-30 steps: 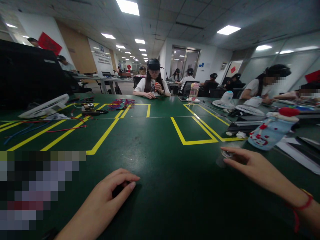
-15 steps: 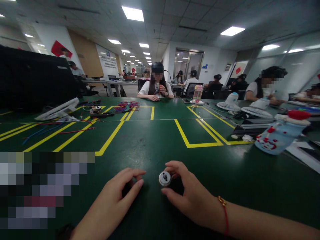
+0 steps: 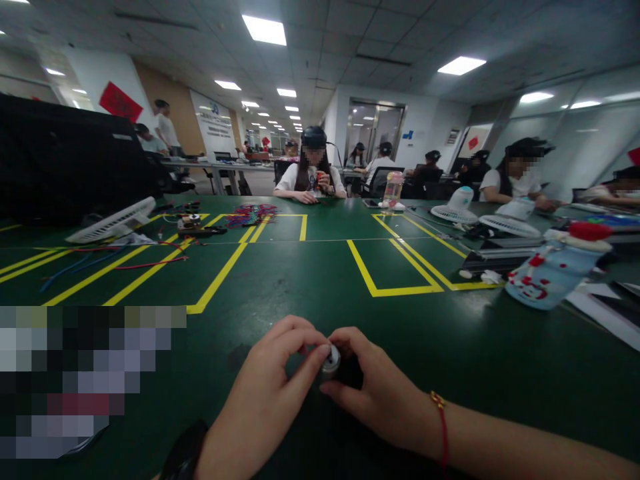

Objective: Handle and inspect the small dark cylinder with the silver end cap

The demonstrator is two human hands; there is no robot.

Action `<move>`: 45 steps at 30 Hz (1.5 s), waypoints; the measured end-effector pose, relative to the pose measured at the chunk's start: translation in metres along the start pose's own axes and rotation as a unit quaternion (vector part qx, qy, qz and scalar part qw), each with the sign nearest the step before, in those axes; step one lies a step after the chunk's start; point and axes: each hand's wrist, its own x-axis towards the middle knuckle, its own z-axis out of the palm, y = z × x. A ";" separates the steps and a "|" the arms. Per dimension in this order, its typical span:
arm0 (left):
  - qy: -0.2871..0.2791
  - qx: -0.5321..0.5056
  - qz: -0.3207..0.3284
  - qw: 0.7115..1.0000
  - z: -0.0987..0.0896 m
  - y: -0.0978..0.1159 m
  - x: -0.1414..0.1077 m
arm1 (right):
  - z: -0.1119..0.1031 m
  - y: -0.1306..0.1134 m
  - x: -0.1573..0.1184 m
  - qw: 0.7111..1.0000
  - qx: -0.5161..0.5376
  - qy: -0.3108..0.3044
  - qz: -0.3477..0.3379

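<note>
Just above the green table, a small silver cylindrical motor (image 3: 331, 363) stands between my hands with its round end face up. My right hand (image 3: 373, 380) grips its side between thumb and fingers. My left hand (image 3: 280, 373) is closed, thumb and fingertips pinched at the centre of the motor's top face. Those fingertips hide the middle of the face, so whether a small part sits between them does not show.
Yellow tape (image 3: 405, 292) marks the green table (image 3: 280, 280). A blue bottle with a red top (image 3: 543, 273) stands right, near white fans (image 3: 515, 217). Wires (image 3: 255, 215) and a fan head (image 3: 117, 220) lie at the left. Across the table sits a person (image 3: 313, 173).
My left hand has moved right and closed at the motor's top; before, it was apart from it with fingers loosely open. My right hand keeps hold of the motor.
</note>
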 end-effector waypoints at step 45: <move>-0.020 0.044 -0.170 0.984 -0.036 -0.066 -0.042 | -0.084 0.014 -0.021 0.936 -0.336 0.066 -0.083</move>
